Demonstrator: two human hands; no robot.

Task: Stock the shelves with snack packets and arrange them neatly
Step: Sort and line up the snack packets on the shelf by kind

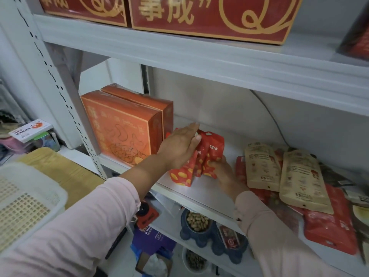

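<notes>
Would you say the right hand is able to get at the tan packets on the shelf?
Likely yes: the tan packets lie just beside the right hand, nothing between, though it is gripping the red packets.

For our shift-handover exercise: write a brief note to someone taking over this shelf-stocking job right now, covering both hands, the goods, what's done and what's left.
Left hand: flat on the red packets, steadying them.
Right hand: grips the same packets from the right.
Done: they are on the shelf, beside the orange boxes.
Left: beige packets lie heaped at the right; tidy them.
</notes>
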